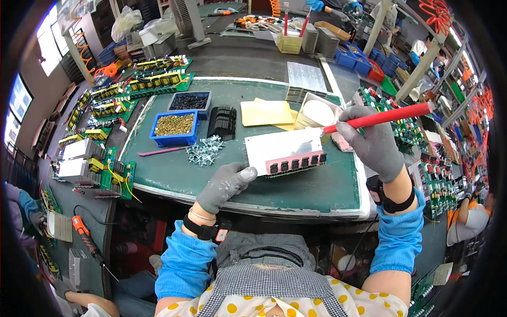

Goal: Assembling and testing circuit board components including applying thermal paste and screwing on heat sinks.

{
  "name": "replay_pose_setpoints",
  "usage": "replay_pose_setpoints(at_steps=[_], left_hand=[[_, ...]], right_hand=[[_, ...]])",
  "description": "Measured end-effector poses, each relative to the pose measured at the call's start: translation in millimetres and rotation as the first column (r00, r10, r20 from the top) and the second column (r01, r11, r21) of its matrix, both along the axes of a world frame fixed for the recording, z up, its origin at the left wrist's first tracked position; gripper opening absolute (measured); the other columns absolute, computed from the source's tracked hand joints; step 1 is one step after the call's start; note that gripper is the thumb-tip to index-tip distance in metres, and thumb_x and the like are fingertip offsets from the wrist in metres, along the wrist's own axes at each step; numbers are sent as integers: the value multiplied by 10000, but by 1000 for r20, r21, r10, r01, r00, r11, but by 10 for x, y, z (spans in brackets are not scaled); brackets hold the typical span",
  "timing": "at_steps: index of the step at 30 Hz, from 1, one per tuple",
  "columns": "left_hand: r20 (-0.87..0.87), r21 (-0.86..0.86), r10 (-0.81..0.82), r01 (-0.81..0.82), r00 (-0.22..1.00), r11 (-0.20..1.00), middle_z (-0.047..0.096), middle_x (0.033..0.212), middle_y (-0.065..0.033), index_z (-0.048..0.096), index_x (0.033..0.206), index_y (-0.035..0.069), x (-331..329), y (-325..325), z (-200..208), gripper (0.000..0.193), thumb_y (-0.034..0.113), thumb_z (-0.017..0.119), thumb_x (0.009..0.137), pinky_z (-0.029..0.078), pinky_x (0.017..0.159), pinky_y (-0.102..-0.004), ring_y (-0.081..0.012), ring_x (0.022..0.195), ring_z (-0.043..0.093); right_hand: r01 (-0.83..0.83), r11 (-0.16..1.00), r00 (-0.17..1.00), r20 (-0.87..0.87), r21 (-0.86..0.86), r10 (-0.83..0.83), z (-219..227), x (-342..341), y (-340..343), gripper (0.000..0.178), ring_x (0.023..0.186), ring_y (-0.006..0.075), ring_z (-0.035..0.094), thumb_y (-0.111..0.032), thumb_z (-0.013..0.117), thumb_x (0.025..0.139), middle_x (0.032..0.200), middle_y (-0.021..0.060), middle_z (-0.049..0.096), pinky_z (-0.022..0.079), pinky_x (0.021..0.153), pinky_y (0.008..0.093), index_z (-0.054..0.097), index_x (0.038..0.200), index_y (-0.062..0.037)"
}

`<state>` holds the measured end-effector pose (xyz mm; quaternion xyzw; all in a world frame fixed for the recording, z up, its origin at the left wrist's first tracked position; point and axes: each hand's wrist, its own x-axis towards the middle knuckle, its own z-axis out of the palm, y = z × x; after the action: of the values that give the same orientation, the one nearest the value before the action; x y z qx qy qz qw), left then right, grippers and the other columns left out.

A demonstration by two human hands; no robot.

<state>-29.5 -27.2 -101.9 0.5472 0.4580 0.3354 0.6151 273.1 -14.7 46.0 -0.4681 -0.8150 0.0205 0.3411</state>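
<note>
My left hand (227,186), in a grey glove smeared with white, grips the left end of a flat metal heat sink (282,143). Along its near side runs a pink strip (280,166) carrying a row of small black components. My right hand (372,138), also gloved, is closed around a red-handled brush (393,115). The brush's pale tip meets the heat sink's upper face near its far right corner, where white paste shows. Just behind stands an open box (304,117) with a round container of white paste (317,112) inside.
On the green mat (169,182) are a blue bin of brassy screws (175,126), a bin of black parts (189,101), loose silvery pieces (205,151), black strips (222,122), yellow sheets (266,113) and stacked metal plates (306,79). Circuit boards line both sides; co-workers sit nearby.
</note>
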Motion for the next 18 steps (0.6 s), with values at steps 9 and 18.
replay_pose_setpoints(at_steps=[9, 18], left_hand=[[-8, -21, 6, -6, 1000, 1000, 473, 659, 19, 622, 911, -33, 5, -3, 8, 621, 580, 670, 824, 327, 498, -226, -58, 572, 400], [2, -28, -2, 2, 1000, 1000, 498, 662, 13, 624, 934, -41, 2, 18, -34, 590, 538, 685, 836, 339, 498, -234, -63, 569, 417]], right_hand=[[-24, 999, 952, -307, -24, 15, 37, -61, -154, 160, 773, 216, 614, -120, 693, 853, 869, 108, 650, 485, 721, 332, 629, 960, -20], [-245, 968, 931, -269, 46, 248, -47, -621, -53, 175, 742, 239, 636, -188, 743, 804, 748, 91, 645, 484, 675, 333, 673, 862, -39]])
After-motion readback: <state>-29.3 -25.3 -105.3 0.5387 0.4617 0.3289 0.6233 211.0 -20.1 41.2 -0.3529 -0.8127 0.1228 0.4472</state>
